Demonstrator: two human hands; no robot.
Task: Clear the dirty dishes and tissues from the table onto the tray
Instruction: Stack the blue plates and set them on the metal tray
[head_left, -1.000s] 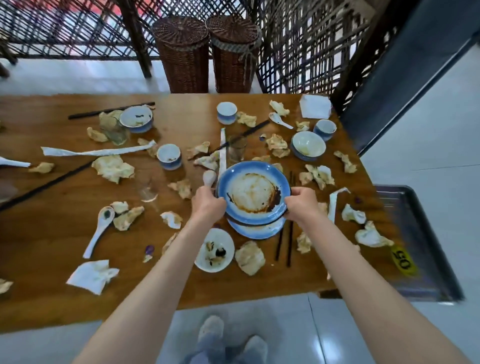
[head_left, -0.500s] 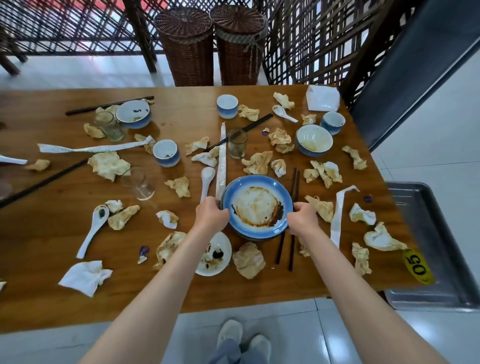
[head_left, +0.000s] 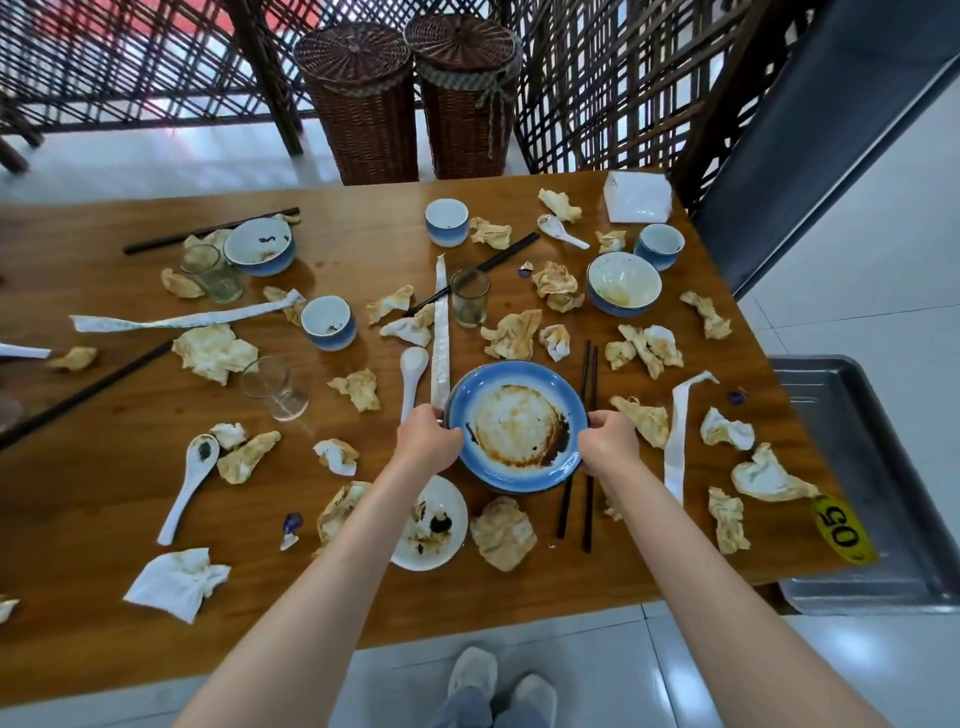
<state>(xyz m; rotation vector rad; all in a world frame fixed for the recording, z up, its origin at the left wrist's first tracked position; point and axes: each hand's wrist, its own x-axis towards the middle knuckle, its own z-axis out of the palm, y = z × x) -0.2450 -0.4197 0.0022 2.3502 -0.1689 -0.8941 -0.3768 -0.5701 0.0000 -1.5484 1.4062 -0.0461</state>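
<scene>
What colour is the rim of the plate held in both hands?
Blue, around a stained white centre; the plate shows best in the head view.

The scene is viewed from a single head-worn wide-angle camera, aimed forward and steeply down over the table (head_left: 130, 519); both forearms are seen close below.

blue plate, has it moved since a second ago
Yes. The blue plate, held by both hands, came down onto the plate beneath, which no longer shows below its near rim.
</scene>
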